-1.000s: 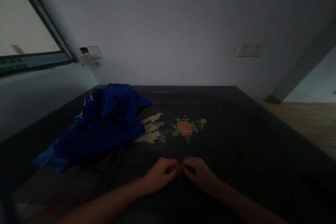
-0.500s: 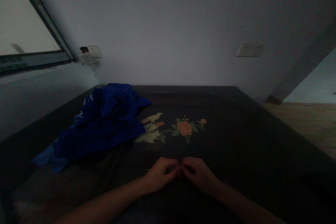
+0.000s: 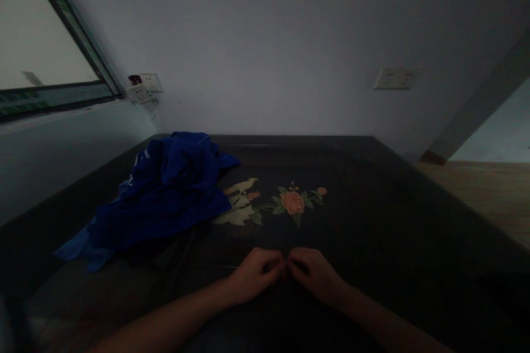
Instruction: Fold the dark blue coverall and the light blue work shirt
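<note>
My left hand (image 3: 257, 273) and my right hand (image 3: 314, 274) rest side by side on a dark table (image 3: 393, 220), near its front edge. Both have their fingers curled in, and the fingertips meet between the two hands. The dim light hides whatever they may pinch there. A crumpled blue garment (image 3: 161, 193) lies to the left, well apart from both hands. A painted flower and bird design (image 3: 273, 201) decorates the tabletop just beyond my hands.
A pale wall stands behind the table with a socket plate (image 3: 396, 78) at the right and more sockets (image 3: 143, 87) in the left corner. A window (image 3: 37, 60) fills the upper left. Wooden floor (image 3: 488, 190) shows at the right.
</note>
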A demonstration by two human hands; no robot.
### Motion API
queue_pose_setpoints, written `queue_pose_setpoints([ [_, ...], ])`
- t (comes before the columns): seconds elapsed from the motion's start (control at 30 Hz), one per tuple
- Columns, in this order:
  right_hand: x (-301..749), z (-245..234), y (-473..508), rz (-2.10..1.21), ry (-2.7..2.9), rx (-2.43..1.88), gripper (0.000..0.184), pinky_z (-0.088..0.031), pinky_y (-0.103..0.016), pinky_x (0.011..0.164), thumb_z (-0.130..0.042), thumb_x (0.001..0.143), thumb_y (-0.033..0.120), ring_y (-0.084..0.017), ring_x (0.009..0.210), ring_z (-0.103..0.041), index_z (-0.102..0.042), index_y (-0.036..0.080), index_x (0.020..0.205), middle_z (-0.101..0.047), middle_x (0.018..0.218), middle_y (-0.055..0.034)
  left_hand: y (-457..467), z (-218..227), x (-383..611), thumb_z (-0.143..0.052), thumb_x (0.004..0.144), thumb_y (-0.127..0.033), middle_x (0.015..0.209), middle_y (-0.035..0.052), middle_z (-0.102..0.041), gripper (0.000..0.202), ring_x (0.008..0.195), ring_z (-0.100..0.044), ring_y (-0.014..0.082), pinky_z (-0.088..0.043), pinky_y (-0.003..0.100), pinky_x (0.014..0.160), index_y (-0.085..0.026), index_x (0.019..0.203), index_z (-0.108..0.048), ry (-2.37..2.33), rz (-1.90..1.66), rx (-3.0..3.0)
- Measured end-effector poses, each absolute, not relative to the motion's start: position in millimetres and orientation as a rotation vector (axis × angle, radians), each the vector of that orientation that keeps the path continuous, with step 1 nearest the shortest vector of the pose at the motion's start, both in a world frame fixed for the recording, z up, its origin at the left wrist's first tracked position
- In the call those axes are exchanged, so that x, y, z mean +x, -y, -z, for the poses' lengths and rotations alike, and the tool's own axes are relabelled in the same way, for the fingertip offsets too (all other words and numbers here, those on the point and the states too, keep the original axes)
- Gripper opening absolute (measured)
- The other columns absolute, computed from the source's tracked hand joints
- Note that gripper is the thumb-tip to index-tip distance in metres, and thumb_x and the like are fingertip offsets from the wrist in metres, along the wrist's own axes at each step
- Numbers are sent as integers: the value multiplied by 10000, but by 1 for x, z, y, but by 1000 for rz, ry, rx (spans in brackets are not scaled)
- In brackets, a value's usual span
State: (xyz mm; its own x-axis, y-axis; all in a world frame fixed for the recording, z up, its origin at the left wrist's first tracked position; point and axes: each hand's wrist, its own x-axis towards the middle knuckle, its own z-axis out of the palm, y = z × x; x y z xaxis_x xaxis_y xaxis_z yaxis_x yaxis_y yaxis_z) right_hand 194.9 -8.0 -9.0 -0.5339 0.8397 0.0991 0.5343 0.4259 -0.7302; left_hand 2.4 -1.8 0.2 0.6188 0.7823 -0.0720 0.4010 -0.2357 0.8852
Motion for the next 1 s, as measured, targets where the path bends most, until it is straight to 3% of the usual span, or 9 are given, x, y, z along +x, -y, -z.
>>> queue_pose_setpoints([
  [0.5,196,13,8,-882,2254,-1159,164,-375,-240,650,-472,844,144,-135,683,-543,-548,179,703,-600,716,-12,0,-1,2,-460,897,-281,592,-30,-531,272,566,-477,85,-349,176,550,-134,740,-627,-923,-467,1881],
  [1.0,195,11,9,-845,2280,-1170,180,-377,-246,641,-459,856,156,-140,681,-543,-548,178,701,-596,707,-15,2,-2,3,-457,909,-322,578,-26,-526,312,557,-470,88,-348,178,537,-130,738,-634,-942,-485,1884],
])
